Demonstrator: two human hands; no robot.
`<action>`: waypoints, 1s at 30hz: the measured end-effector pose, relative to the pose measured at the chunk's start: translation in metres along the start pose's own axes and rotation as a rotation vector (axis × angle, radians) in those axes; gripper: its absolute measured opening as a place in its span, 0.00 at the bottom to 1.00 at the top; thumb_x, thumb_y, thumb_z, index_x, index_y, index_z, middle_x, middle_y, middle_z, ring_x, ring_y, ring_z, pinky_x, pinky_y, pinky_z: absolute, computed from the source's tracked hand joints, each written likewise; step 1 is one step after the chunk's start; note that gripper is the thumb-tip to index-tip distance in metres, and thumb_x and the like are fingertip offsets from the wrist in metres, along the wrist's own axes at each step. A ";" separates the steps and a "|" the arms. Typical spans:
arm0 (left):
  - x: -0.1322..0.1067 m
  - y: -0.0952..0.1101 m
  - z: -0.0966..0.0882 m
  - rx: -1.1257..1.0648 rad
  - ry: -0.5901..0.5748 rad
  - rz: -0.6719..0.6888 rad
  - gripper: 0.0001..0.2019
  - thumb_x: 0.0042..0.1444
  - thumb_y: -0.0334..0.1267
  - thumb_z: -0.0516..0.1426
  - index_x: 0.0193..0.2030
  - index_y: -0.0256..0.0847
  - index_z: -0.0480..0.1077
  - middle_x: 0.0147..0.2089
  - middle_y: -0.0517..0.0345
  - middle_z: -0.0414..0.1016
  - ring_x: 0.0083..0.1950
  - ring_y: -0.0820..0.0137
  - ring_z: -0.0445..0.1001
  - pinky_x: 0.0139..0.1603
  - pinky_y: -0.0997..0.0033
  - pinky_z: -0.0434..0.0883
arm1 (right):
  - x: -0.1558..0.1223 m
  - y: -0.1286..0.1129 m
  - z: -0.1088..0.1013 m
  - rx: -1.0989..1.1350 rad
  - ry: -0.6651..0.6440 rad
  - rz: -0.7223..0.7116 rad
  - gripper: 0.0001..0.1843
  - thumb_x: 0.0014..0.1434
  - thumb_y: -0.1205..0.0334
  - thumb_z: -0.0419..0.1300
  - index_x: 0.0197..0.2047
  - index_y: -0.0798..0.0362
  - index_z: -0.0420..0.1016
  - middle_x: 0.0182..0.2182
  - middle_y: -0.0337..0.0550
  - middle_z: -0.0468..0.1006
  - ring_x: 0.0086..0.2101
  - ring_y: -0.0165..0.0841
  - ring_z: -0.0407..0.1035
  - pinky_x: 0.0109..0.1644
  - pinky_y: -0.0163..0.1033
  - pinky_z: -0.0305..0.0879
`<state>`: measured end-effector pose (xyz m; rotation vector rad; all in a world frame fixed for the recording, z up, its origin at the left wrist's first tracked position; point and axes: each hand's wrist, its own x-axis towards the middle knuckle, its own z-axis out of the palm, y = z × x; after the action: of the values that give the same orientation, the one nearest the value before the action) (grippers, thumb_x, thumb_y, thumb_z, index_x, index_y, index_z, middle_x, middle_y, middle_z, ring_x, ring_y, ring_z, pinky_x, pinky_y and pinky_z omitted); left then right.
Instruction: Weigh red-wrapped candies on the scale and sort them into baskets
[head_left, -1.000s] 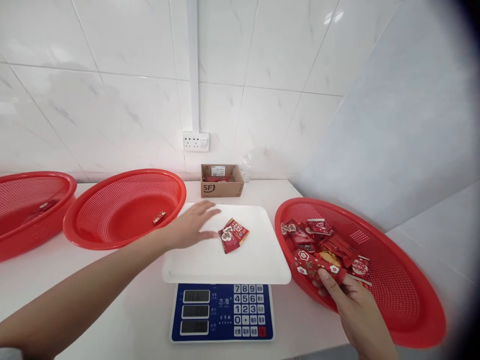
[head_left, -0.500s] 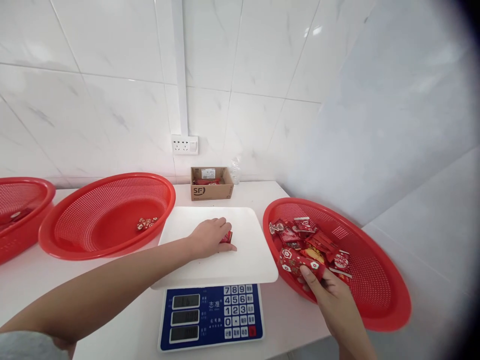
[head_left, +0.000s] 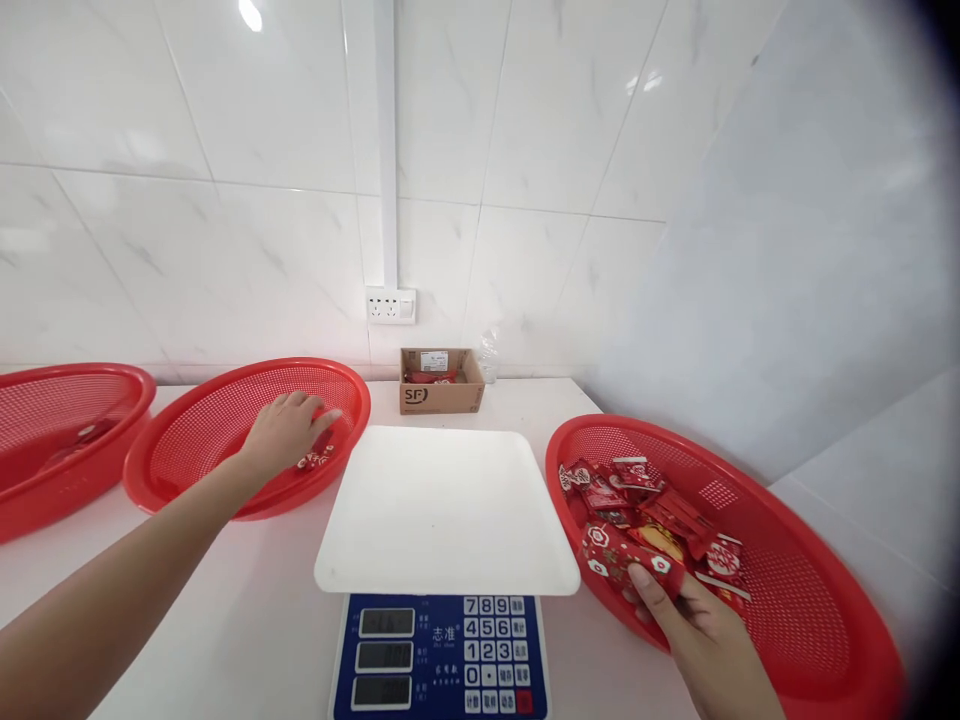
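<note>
My left hand [head_left: 283, 430] reaches palm down into the middle red basket [head_left: 195, 440]. Its fingers are curled over small red packets [head_left: 316, 461] that show just under them, low against the basket's mesh. My right hand [head_left: 701, 630] rests at the near rim of the right red basket [head_left: 825, 620]. It pinches one red flowered packet [head_left: 622, 555] from the heap of red packets [head_left: 652, 500] inside. Between the baskets, the white tray [head_left: 446, 510] of the blue electronic scale [head_left: 439, 655] lies bare.
A third red basket [head_left: 52, 440] stands at the far left with something small inside. A small cardboard box [head_left: 441, 381] sits at the back by the tiled wall, under a wall socket [head_left: 391, 305]. A white wall closes in on the right.
My left hand closed on the red packets lying on the scale tray, then swung left with them into the middle basket. The tray now lies bare. My right hand stayed on its packet.
</note>
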<state>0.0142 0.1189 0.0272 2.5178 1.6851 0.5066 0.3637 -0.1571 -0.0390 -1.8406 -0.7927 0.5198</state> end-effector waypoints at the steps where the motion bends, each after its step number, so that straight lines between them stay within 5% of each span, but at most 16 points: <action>1: -0.006 -0.002 0.001 0.000 0.006 0.022 0.19 0.60 0.48 0.46 0.44 0.36 0.69 0.48 0.45 0.71 0.54 0.50 0.66 0.52 0.51 0.63 | 0.001 0.000 0.000 -0.003 0.005 0.007 0.26 0.44 0.38 0.61 0.36 0.52 0.77 0.30 0.44 0.80 0.33 0.42 0.73 0.42 0.40 0.71; 4: -0.035 0.018 0.007 -0.097 0.015 0.127 0.20 0.61 0.49 0.47 0.52 0.41 0.67 0.57 0.50 0.68 0.62 0.55 0.59 0.60 0.54 0.59 | -0.001 -0.002 0.003 -0.014 0.045 0.017 0.28 0.44 0.37 0.61 0.39 0.52 0.77 0.33 0.46 0.80 0.34 0.43 0.73 0.43 0.43 0.70; 6: -0.061 0.047 0.012 -0.358 -0.030 0.154 0.20 0.60 0.50 0.49 0.54 0.44 0.65 0.57 0.50 0.68 0.60 0.56 0.63 0.57 0.55 0.64 | -0.006 -0.009 0.013 0.020 0.019 -0.010 0.27 0.45 0.38 0.61 0.38 0.52 0.77 0.34 0.47 0.80 0.34 0.42 0.72 0.42 0.43 0.69; 10: -0.107 0.107 0.020 -0.850 -0.410 0.244 0.24 0.58 0.45 0.54 0.61 0.49 0.59 0.59 0.53 0.68 0.55 0.63 0.68 0.55 0.61 0.66 | -0.027 -0.037 0.055 0.295 -0.257 -0.070 0.22 0.50 0.41 0.61 0.30 0.53 0.76 0.23 0.43 0.77 0.26 0.35 0.69 0.35 0.40 0.67; 13: -0.121 0.132 0.021 -1.195 -0.560 0.305 0.22 0.60 0.42 0.54 0.61 0.46 0.60 0.53 0.53 0.72 0.50 0.66 0.71 0.53 0.63 0.68 | -0.040 -0.059 0.086 0.602 -0.417 -0.026 0.18 0.53 0.43 0.60 0.32 0.51 0.75 0.25 0.42 0.77 0.24 0.32 0.68 0.30 0.37 0.65; 18: -0.122 0.132 0.020 -1.532 -0.625 0.308 0.20 0.59 0.39 0.56 0.58 0.44 0.65 0.47 0.54 0.73 0.48 0.66 0.70 0.55 0.61 0.64 | -0.043 -0.074 0.107 0.818 -0.565 0.073 0.16 0.54 0.45 0.61 0.33 0.51 0.75 0.25 0.40 0.77 0.25 0.31 0.69 0.31 0.38 0.65; 24: -0.124 0.119 0.021 -1.469 -0.609 0.199 0.18 0.59 0.43 0.55 0.56 0.42 0.66 0.41 0.55 0.72 0.38 0.71 0.67 0.41 0.69 0.67 | -0.048 -0.078 0.112 0.806 -0.601 0.114 0.19 0.52 0.45 0.62 0.36 0.53 0.76 0.25 0.42 0.77 0.26 0.32 0.69 0.30 0.38 0.65; 30: -0.117 0.109 0.028 -1.434 -0.519 0.017 0.23 0.56 0.52 0.55 0.54 0.43 0.63 0.37 0.57 0.71 0.36 0.70 0.69 0.40 0.65 0.69 | -0.049 -0.080 0.111 0.714 -0.479 0.103 0.20 0.51 0.44 0.63 0.32 0.54 0.75 0.21 0.39 0.72 0.23 0.29 0.64 0.27 0.34 0.61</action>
<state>0.0794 -0.0272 -0.0006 1.3728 0.6158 0.6346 0.2327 -0.1008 -0.0084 -1.1030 -0.6947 1.1689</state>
